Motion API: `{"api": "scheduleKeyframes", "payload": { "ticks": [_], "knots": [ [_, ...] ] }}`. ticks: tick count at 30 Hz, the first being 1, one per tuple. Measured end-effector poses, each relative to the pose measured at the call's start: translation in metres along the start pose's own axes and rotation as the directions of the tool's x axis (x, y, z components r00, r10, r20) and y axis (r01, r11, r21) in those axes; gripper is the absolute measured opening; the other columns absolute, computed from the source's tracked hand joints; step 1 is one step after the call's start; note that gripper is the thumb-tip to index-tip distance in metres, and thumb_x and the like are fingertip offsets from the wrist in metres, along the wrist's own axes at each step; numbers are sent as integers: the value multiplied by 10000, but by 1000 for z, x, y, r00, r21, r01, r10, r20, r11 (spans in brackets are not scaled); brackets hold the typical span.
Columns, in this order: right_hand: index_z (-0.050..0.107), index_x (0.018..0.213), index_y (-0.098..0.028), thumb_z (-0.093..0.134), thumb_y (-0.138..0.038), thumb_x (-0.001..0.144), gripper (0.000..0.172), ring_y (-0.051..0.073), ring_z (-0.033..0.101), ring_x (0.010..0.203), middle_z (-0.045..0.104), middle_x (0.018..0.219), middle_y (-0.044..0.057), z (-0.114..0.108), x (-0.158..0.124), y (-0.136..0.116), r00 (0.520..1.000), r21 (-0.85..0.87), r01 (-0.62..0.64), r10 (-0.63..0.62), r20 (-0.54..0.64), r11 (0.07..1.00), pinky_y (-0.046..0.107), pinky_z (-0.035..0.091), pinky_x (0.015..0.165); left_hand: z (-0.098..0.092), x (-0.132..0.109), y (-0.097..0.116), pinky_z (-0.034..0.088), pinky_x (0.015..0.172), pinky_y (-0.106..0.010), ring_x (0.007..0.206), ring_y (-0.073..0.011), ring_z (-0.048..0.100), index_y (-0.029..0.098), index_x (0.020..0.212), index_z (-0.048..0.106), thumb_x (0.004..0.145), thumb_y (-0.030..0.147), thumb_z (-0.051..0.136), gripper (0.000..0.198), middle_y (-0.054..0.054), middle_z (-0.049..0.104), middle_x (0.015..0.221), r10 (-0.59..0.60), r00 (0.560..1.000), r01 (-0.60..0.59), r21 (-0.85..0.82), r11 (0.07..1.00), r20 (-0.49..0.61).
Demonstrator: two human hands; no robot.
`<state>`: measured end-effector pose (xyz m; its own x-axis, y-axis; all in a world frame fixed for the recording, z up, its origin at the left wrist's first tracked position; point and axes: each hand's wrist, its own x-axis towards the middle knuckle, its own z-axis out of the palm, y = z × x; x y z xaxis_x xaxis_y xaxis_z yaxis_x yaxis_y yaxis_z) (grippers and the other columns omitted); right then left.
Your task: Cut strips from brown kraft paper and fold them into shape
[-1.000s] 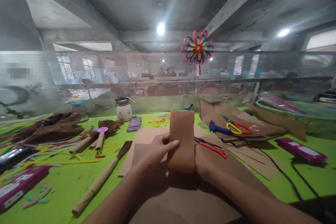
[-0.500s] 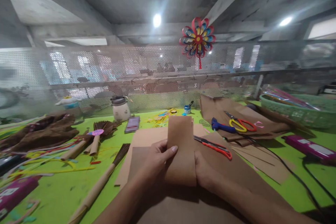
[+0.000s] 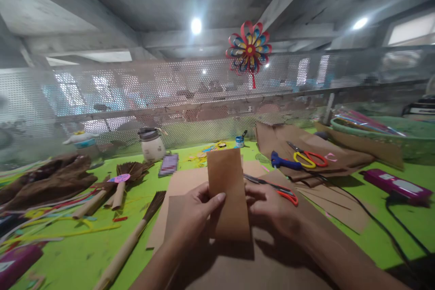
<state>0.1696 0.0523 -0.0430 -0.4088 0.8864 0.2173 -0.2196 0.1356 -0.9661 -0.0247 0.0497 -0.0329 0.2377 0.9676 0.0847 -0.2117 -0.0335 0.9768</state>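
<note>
A tall rectangular piece of brown kraft paper (image 3: 227, 176) stands upright over larger brown sheets (image 3: 238, 263) on a green table. My left hand (image 3: 193, 213) grips its left edge, thumb laid across the front. At the paper's right edge is my right hand (image 3: 272, 208), fingers curled against that edge. Red-handled scissors (image 3: 278, 189) lie just beyond my right hand.
Yellow-and-red scissors (image 3: 307, 157) and a blue-handled tool (image 3: 283, 161) rest on brown paper at the right. Paper brooms (image 3: 129, 244) and coloured strips lie left. A purple box (image 3: 396, 186), black cables, a green basket (image 3: 380, 138), a white jar (image 3: 152, 144) and a mesh screen with a paper pinwheel (image 3: 249, 50) stand behind.
My right hand came out from behind the paper and now shows at its right edge. The paper shifted slightly left and tilted. The view swung a little.
</note>
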Motion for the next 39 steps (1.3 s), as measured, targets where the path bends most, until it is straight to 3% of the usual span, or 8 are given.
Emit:
{"api": "scheduleKeyframes", "payload": {
  "ticks": [5, 11, 17, 23, 26, 29, 33, 39],
  "knots": [
    [693, 1014, -199, 570, -333, 816, 268, 219, 607, 947, 686, 1011, 60, -5, 8, -14, 971, -56, 193, -199, -135, 980, 319, 475, 829, 6, -2, -10, 506, 719, -377, 795, -265, 651, 158, 956, 672, 643, 364, 764, 386, -116, 704, 958, -27, 997, 28, -11, 1000, 74],
    [708, 996, -190, 631, -399, 798, 297, 213, 640, 910, 717, 965, 45, 4, 15, -12, 920, -37, 254, -253, -299, 967, 327, 508, 820, 4, 2, -25, 500, 689, -349, 763, -258, 645, 154, 970, 677, 646, 374, 765, 401, -112, 703, 933, -29, 991, 23, 45, 999, 129],
    [728, 990, -168, 647, -385, 790, 307, 221, 655, 865, 728, 932, 64, 5, 13, -11, 878, -70, 336, -339, -339, 939, 367, 534, 804, 3, 0, -25, 494, 686, -316, 785, -241, 636, 124, 960, 642, 689, 364, 744, 376, -129, 684, 948, -12, 994, 0, 111, 994, 110],
    [739, 956, -183, 649, -367, 798, 259, 195, 660, 820, 735, 913, 44, 6, 10, -14, 876, -90, 288, -301, -377, 953, 309, 548, 735, 13, -5, -15, 471, 630, -247, 716, -176, 626, 196, 847, 484, 642, 311, 787, 383, -32, 662, 800, 89, 996, -90, 34, 995, 19],
    [745, 941, -182, 646, -362, 799, 250, 191, 663, 798, 736, 898, 36, 8, 8, -15, 873, -136, 256, -289, -392, 957, 294, 548, 709, 23, -8, -5, 476, 595, -249, 663, -172, 629, 229, 959, 453, 686, 347, 751, 420, -12, 665, 759, 33, 998, -32, 19, 999, -59],
    [742, 976, -185, 636, -356, 807, 262, 193, 660, 825, 734, 891, 31, 9, 8, -15, 876, -171, 243, -292, -385, 955, 286, 542, 718, 30, -11, 1, 478, 564, -261, 615, -177, 616, 211, 1089, 480, 748, 415, 679, 444, -23, 665, 730, -10, 998, 12, 33, 999, -56],
    [740, 994, -194, 628, -367, 815, 273, 186, 650, 825, 730, 888, 27, 9, 8, -15, 885, -179, 235, -286, -368, 955, 280, 535, 717, 32, -12, 1, 471, 597, -247, 669, -177, 597, 136, 866, 622, 777, 429, 638, 307, -65, 670, 766, 21, 998, -12, 169, 986, -54],
    [737, 995, -189, 640, -378, 803, 286, 198, 644, 857, 726, 910, 41, 7, 9, -10, 879, -166, 249, -295, -374, 954, 303, 516, 769, 31, -14, 1, 447, 594, -213, 656, -153, 556, 142, 678, 622, 792, 381, 628, 265, -23, 629, 668, 100, 992, -72, 294, 953, -79]
  ]
}}
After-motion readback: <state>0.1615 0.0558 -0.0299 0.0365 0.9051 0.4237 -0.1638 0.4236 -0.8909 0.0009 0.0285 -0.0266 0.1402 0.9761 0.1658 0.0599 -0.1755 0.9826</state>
